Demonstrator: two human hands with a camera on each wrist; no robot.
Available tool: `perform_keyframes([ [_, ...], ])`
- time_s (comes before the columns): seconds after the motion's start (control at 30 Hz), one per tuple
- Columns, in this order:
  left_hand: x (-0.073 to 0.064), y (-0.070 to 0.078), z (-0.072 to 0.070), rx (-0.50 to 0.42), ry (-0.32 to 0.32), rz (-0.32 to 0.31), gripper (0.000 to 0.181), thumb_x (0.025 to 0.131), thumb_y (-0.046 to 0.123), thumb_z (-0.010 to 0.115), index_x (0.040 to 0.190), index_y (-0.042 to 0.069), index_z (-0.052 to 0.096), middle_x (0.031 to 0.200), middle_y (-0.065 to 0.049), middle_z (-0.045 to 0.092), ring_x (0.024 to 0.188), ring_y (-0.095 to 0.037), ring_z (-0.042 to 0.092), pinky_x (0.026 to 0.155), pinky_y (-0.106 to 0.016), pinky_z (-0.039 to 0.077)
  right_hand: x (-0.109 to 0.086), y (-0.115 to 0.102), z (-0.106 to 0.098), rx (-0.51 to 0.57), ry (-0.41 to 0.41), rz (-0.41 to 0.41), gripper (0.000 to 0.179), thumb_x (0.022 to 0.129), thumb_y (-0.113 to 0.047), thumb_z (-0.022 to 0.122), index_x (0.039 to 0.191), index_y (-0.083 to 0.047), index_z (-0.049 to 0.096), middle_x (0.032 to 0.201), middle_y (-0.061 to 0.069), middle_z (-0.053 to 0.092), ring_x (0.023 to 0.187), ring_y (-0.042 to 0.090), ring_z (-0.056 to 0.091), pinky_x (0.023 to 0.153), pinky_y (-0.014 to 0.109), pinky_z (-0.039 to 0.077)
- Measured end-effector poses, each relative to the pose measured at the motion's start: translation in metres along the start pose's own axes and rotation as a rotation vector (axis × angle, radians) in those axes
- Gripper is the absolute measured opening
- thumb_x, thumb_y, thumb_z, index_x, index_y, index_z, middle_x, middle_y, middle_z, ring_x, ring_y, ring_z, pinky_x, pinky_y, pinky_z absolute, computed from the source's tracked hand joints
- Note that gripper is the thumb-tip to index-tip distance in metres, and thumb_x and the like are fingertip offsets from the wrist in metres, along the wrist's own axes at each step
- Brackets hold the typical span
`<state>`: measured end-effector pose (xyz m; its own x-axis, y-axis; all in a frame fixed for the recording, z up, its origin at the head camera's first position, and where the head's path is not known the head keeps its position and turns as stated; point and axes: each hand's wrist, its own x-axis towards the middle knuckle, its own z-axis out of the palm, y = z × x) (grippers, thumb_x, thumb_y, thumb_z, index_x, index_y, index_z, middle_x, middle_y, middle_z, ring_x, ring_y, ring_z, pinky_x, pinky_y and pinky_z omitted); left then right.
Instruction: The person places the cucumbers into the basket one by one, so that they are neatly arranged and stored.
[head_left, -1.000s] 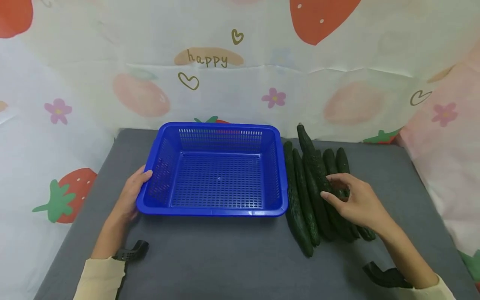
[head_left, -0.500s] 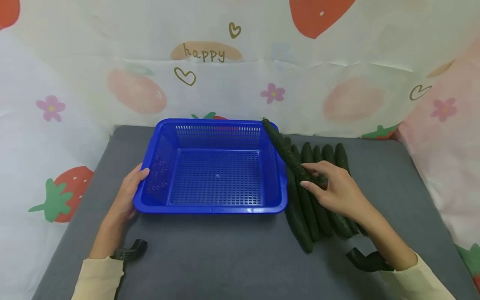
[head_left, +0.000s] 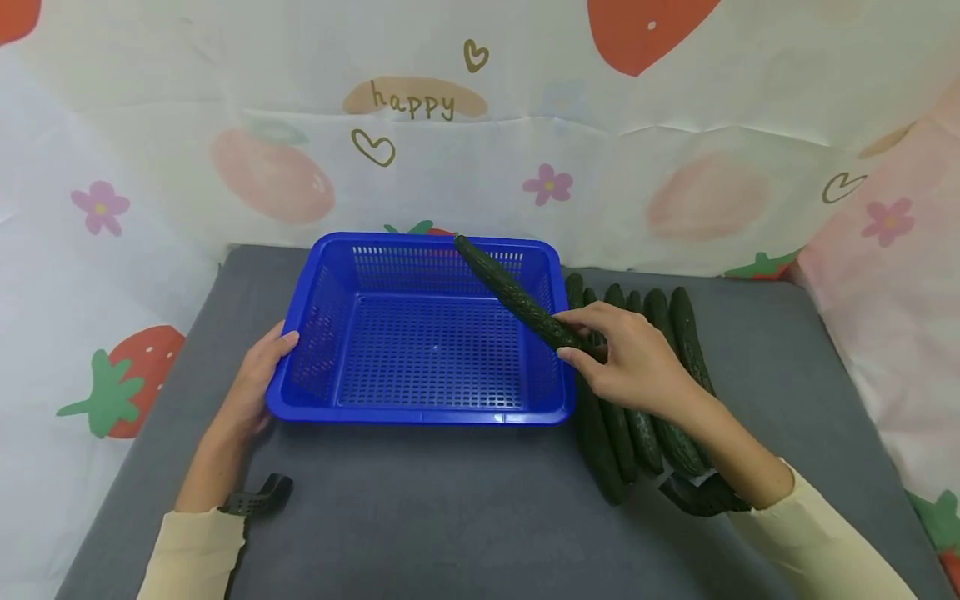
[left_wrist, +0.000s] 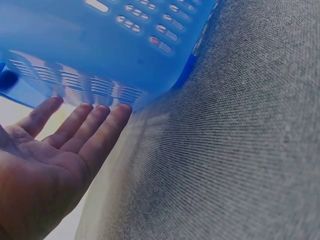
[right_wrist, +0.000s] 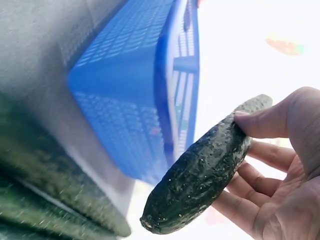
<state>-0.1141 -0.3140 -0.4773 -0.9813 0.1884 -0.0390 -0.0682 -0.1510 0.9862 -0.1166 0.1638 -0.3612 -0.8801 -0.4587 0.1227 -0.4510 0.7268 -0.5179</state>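
Observation:
In the head view a blue plastic basket (head_left: 431, 350) with slotted walls stands on the grey cloth, and nothing lies inside it. My left hand (head_left: 258, 375) holds its left rim, thumb over the edge. The left wrist view shows straight fingers (left_wrist: 97, 140) against the slotted outer wall. My right hand (head_left: 633, 358) pinches a dark green cucumber (head_left: 510, 292) near its lower end, thumb on one side and fingers on the other. This cucumber slants up and left over the basket's right rim. In the right wrist view its knobbly skin (right_wrist: 200, 175) shows beside the basket wall (right_wrist: 120, 115).
Several more cucumbers (head_left: 600, 450) lie side by side to the right of the basket, partly covered by my right hand and forearm. Grey cloth (head_left: 420, 517) covers the table. A printed white curtain (head_left: 450, 183) hangs behind it.
My right hand has lifted the cucumber off the row and carried it left until it reaches over the basket. The left hand has stayed on the rim.

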Motion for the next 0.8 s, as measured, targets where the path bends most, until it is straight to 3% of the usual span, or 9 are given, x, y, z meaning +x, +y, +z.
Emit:
perform_keyframes([
  [0.13, 0.001, -0.001, 0.002, -0.018, 0.008, -0.009, 0.035, 0.115, 0.026, 0.041, 0.148, 0.015, 0.046, 0.113, 0.003, 0.075, 0.095, -0.010, 0.075, 0.078, -0.027, 0.064, 0.008, -0.010, 0.002, -0.020, -0.014, -0.022, 0.039, 0.098, -0.021, 0.076, 0.136, -0.013, 0.070, 0.116, 0.008, 0.074, 0.061, 0.011, 0.049, 0.057, 0.030, 0.039],
  [0.23, 0.001, -0.001, 0.002, -0.048, 0.016, -0.009, 0.032, 0.115, 0.024, 0.041, 0.144, 0.017, 0.049, 0.112, 0.003, 0.076, 0.094, -0.010, 0.076, 0.078, -0.028, 0.064, 0.016, -0.018, 0.004, -0.042, -0.029, -0.031, 0.039, 0.098, -0.023, 0.076, 0.136, -0.015, 0.070, 0.119, 0.006, 0.074, 0.084, 0.017, 0.065, 0.065, 0.034, 0.050],
  [0.3, 0.001, -0.001, 0.002, -0.059, 0.017, -0.004, 0.031, 0.115, 0.023, 0.041, 0.144, 0.018, 0.050, 0.112, 0.003, 0.076, 0.095, -0.010, 0.076, 0.078, -0.028, 0.064, 0.021, -0.022, 0.005, -0.050, -0.041, -0.035, 0.039, 0.098, -0.024, 0.076, 0.136, -0.016, 0.070, 0.123, 0.005, 0.074, 0.101, 0.020, 0.069, 0.072, 0.037, 0.055],
  [0.37, 0.000, -0.001, 0.001, -0.056, 0.012, 0.000, 0.032, 0.115, 0.024, 0.040, 0.145, 0.018, 0.049, 0.114, 0.003, 0.076, 0.096, -0.011, 0.077, 0.079, -0.028, 0.065, 0.025, -0.027, 0.008, -0.058, -0.060, -0.040, 0.040, 0.098, -0.024, 0.076, 0.136, -0.016, 0.070, 0.125, 0.004, 0.073, 0.109, 0.022, 0.069, 0.074, 0.038, 0.058],
  [0.5, -0.002, -0.001, -0.001, -0.039, 0.006, -0.006, 0.033, 0.115, 0.024, 0.040, 0.147, 0.018, 0.047, 0.115, 0.003, 0.075, 0.097, -0.010, 0.076, 0.080, -0.028, 0.064, 0.032, -0.039, 0.013, -0.091, -0.110, -0.079, 0.038, 0.099, -0.024, 0.075, 0.136, -0.016, 0.070, 0.127, 0.003, 0.072, 0.107, 0.020, 0.070, 0.071, 0.035, 0.057],
  [0.8, 0.002, -0.003, 0.002, 0.005, 0.038, -0.018, 0.040, 0.115, 0.027, 0.042, 0.152, 0.013, 0.044, 0.115, 0.006, 0.075, 0.096, -0.009, 0.075, 0.079, -0.026, 0.063, 0.048, -0.056, 0.029, -0.121, -0.199, -0.142, 0.035, 0.100, -0.022, 0.073, 0.134, -0.016, 0.071, 0.129, 0.003, 0.072, 0.087, 0.014, 0.067, 0.066, 0.030, 0.051],
])
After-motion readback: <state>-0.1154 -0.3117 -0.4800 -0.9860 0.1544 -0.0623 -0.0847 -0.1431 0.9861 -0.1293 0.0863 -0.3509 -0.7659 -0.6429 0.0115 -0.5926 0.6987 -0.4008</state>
